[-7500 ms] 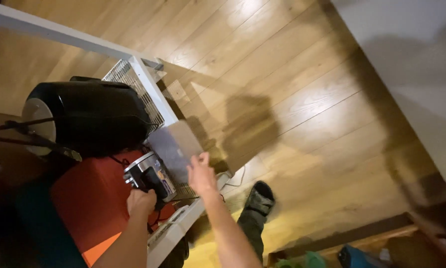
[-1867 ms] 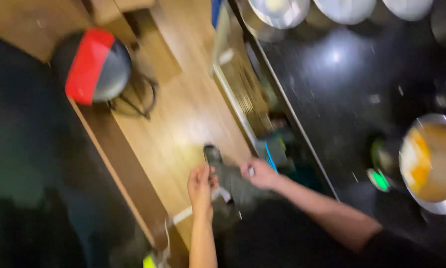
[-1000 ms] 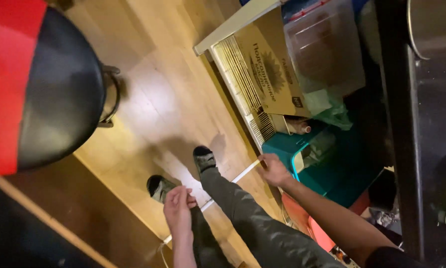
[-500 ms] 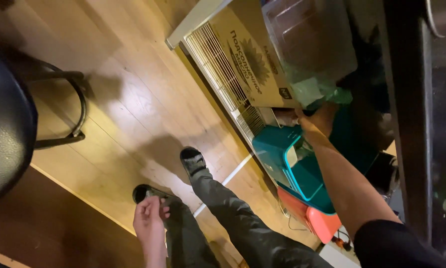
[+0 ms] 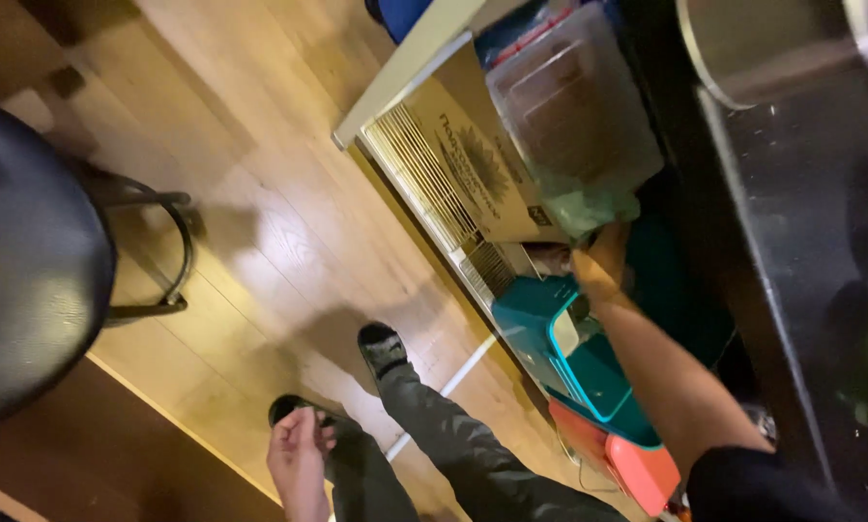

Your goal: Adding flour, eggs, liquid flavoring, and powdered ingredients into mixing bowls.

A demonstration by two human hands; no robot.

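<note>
The right hand (image 5: 600, 263) reaches to the middle right of the frame, into a shelf under the dark worktop (image 5: 792, 193), fingers on or at a green bag (image 5: 589, 208) below a clear tub (image 5: 569, 106); whether it grips the bag I cannot tell, since the fingers are blurred and partly hidden. A cardboard box (image 5: 473, 174) stands just left of the bag, a teal bin (image 5: 569, 358) below the wrist. The left hand (image 5: 297, 459), at lower centre, hangs loosely curled and empty beside the leg, likely for balance. The stool (image 5: 28, 271) is cut off at the left edge.
</note>
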